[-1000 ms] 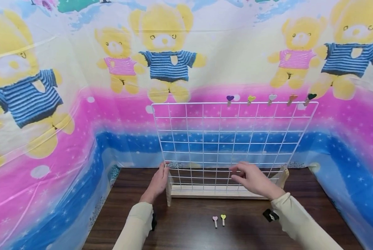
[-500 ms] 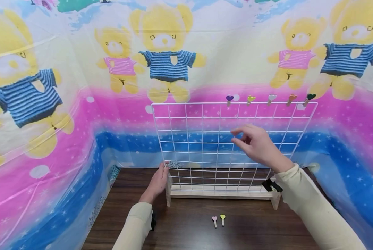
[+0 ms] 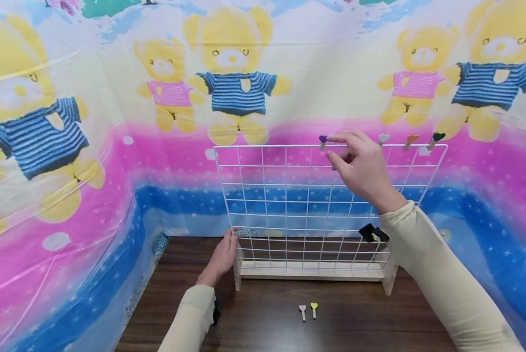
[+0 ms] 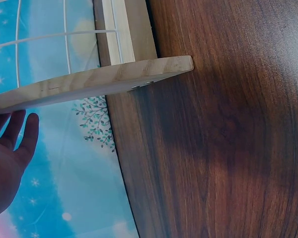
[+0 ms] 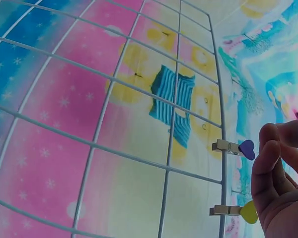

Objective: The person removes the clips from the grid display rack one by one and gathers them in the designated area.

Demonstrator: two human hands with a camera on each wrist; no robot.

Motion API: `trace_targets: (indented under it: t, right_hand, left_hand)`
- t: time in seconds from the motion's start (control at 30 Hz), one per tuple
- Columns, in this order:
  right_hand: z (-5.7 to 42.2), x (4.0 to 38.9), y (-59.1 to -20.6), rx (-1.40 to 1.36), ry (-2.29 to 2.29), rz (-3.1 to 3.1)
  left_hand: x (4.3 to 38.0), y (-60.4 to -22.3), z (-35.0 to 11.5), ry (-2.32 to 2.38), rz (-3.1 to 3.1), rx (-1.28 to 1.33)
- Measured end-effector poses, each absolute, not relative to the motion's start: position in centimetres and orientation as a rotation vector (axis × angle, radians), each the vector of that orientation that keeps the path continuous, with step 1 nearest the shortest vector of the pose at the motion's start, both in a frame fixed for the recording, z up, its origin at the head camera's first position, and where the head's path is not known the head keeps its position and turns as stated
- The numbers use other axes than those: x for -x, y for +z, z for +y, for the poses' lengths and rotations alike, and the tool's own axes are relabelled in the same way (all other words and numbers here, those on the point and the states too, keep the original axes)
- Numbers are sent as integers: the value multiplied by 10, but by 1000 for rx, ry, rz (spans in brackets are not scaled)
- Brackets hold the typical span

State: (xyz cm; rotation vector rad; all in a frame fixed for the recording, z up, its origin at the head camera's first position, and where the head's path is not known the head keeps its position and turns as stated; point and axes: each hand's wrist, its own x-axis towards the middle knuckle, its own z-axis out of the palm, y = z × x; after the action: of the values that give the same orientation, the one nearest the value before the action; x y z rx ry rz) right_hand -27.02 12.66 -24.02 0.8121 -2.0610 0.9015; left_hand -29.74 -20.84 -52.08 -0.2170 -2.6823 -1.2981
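Note:
A white wire grid (image 3: 285, 184) stands in a wooden base (image 3: 311, 274). Along its top wire sit several small clothespins with heart heads, among them a purple-heart clothespin (image 3: 323, 139). My right hand (image 3: 361, 164) is raised to that one, index fingertip right at the heart, thumb lower and apart from it. In the right wrist view, the purple-heart clothespin (image 5: 247, 148) is clipped on the wire just beside my fingertips, and a yellow-heart clothespin (image 5: 249, 212) sits below it. My left hand (image 3: 223, 254) rests its straight fingers against the stand's left wooden side (image 4: 114, 77).
Two loose clothespins, one with a pink heart (image 3: 303, 309) and one with a yellow heart (image 3: 314, 307), lie on the dark wooden table (image 3: 263, 332) in front of the stand. A bear-printed cloth (image 3: 315, 88) hangs behind and at both sides.
My right hand has risen from low in front of the grid to the purple-heart clothespin at the top wire. The left hand has stayed in place.

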Motion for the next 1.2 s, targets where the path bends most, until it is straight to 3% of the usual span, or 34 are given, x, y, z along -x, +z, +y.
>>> trace_targets:
  t: [0.4,1.2]
  right_hand:
    - [113,283,-225,-668,1037,-2376]
    - [111,290,-223,-639,1100,-2319]
  left_hand:
    - [297,-520,-208,-1295,-2696,221]
    - [296,-518,-208,-1290,-2687,234]
